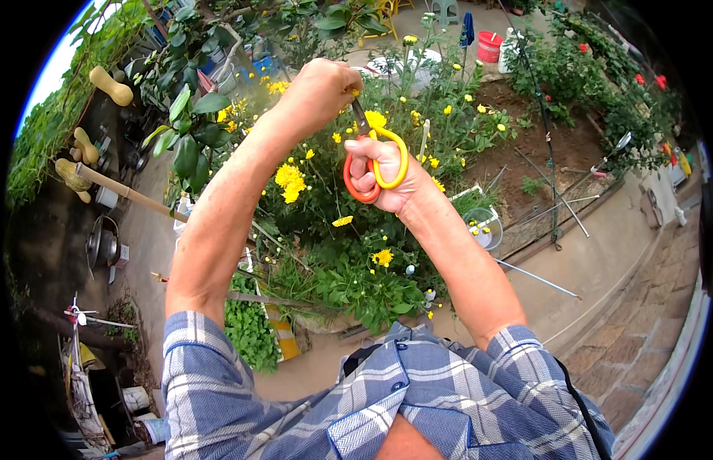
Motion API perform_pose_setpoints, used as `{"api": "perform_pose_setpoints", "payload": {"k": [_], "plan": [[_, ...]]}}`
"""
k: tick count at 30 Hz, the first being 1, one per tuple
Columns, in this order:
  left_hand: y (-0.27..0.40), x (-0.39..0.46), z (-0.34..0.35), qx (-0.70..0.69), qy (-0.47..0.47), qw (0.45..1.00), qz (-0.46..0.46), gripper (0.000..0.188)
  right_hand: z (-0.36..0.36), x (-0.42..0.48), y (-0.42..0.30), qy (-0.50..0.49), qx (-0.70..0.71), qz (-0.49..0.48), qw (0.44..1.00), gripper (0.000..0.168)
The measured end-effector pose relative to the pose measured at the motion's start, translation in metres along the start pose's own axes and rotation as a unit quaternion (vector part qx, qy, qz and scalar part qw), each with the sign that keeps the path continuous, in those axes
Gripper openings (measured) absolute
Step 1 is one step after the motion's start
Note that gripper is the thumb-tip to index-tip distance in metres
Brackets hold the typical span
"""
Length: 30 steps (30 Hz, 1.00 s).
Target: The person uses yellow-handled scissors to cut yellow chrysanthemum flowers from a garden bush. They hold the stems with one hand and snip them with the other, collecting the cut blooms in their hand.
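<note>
My right hand (391,172) grips scissors (363,123) by their handles, one loop yellow and the other red-orange. The metal blades point up toward my left hand (322,92). Curled fingers on that hand pinch a small yellow flower (354,92), and the blade tips are right beside it. How far apart the blades are, I cannot tell. Around and below both hands grow yellow chrysanthemums, with a bright bloom (375,119) just behind the scissors. A larger double cluster (291,181) stands below my left wrist, and another bloom (383,257) sits lower down.
A bamboo pole (126,192) reaches in from the left behind my left forearm. Glossy leaves (187,149) hang near that arm. Beside my right forearm is a clear round container (484,229). Netting and thin rods (557,201) edge the soil bed. A red bucket (489,47) stands farther back.
</note>
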<state>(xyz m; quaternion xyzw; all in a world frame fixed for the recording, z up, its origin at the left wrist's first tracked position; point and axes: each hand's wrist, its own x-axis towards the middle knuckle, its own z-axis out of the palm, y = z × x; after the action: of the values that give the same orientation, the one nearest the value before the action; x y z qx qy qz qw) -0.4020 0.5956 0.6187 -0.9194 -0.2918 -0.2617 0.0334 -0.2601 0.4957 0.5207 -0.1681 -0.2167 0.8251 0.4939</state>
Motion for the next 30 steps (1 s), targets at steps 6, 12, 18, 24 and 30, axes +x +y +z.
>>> {"api": "perform_pose_setpoints", "payload": {"k": [6,12,18,24,30], "plan": [[-0.017,0.009,0.007,-0.416,0.152,0.861,-0.25,0.02,0.007,-0.037,0.007,0.004,-0.04,0.015,0.999,0.019],[-0.026,0.033,-0.008,-0.702,0.255,0.545,-0.381,0.019,-0.009,-0.106,-0.015,0.011,-0.153,-0.085,0.985,0.016],[-0.013,0.063,0.0,-0.543,0.095,0.765,-0.332,0.02,-0.027,-0.133,-0.082,0.225,-0.528,-0.215,0.79,0.02],[-0.002,0.096,0.019,-0.258,0.063,0.944,-0.194,0.03,-0.012,-0.12,-0.133,0.377,-0.844,-0.176,0.337,0.024],[0.01,0.124,0.022,-0.172,-0.019,0.971,-0.167,0.041,0.0,-0.104,-0.163,0.363,-0.885,-0.133,0.26,0.024]]}}
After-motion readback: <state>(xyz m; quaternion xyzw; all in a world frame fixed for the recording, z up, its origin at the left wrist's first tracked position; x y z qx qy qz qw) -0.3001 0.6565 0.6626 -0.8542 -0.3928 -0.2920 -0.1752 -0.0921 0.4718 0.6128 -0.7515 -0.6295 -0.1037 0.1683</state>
